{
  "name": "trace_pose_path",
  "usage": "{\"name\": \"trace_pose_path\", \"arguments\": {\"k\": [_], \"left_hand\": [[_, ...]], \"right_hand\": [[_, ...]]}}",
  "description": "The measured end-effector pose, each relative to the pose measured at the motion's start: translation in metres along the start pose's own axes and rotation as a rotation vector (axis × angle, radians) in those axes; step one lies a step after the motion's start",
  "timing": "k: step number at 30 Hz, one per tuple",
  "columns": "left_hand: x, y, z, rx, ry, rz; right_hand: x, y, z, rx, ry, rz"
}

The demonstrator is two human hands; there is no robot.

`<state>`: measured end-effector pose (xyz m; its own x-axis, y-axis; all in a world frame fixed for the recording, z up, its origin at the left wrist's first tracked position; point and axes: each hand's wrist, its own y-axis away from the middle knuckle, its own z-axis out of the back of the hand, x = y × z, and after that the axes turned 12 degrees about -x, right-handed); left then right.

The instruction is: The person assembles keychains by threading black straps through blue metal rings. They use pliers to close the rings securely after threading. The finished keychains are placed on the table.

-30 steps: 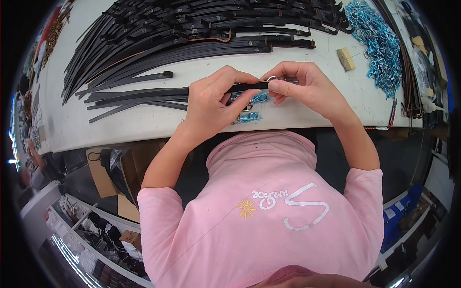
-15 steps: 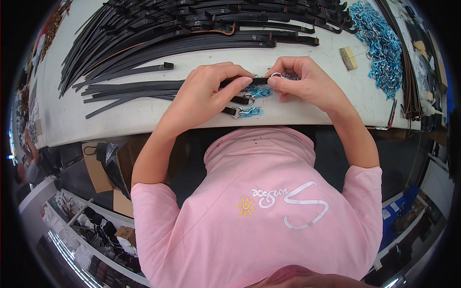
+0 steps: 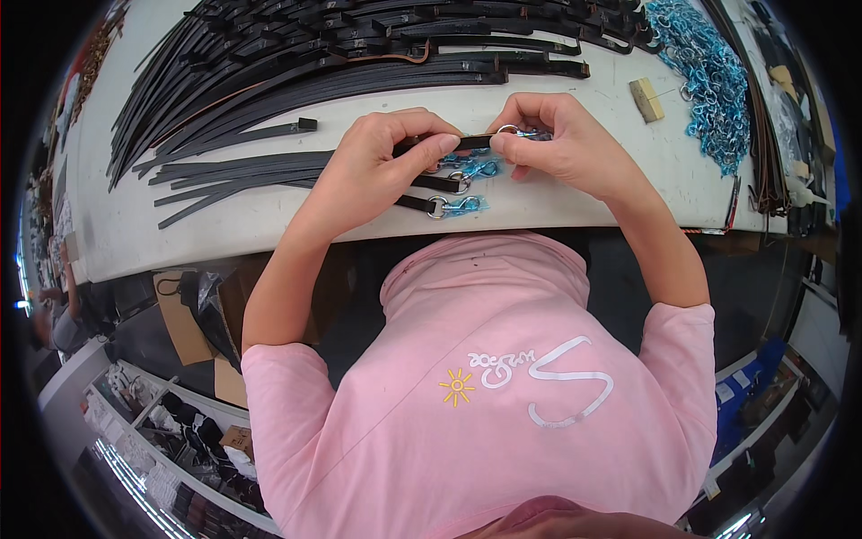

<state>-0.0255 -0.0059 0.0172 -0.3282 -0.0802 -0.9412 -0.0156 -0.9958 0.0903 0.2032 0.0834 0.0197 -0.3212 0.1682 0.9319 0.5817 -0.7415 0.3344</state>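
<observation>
I get a bright, even picture here, lit from overhead, with the white table [image 3: 575,193] close to washed out yet free of harsh glare. Shadows are soft and short under my left hand [image 3: 382,162] and right hand [image 3: 561,144]. The centre is sharp; the pink shirt [image 3: 485,386] shows clean folds. Toward the rim the fisheye bends the table edge and smears detail, the corners go black, and the area under the table sits dim
</observation>
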Motion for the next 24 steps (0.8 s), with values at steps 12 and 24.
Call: {"name": "trace_pose_path", "arguments": {"k": [12, 24], "left_hand": [[-0.006, -0.005, 0.002, 0.095, 0.015, 0.125], [-0.005, -0.011, -0.001, 0.129, 0.004, 0.03]], "right_hand": [[-0.005, -0.003, -0.006, -0.047, -0.011, -0.014], [-0.003, 0.0, -0.005, -0.049, 0.015, 0.006]]}}
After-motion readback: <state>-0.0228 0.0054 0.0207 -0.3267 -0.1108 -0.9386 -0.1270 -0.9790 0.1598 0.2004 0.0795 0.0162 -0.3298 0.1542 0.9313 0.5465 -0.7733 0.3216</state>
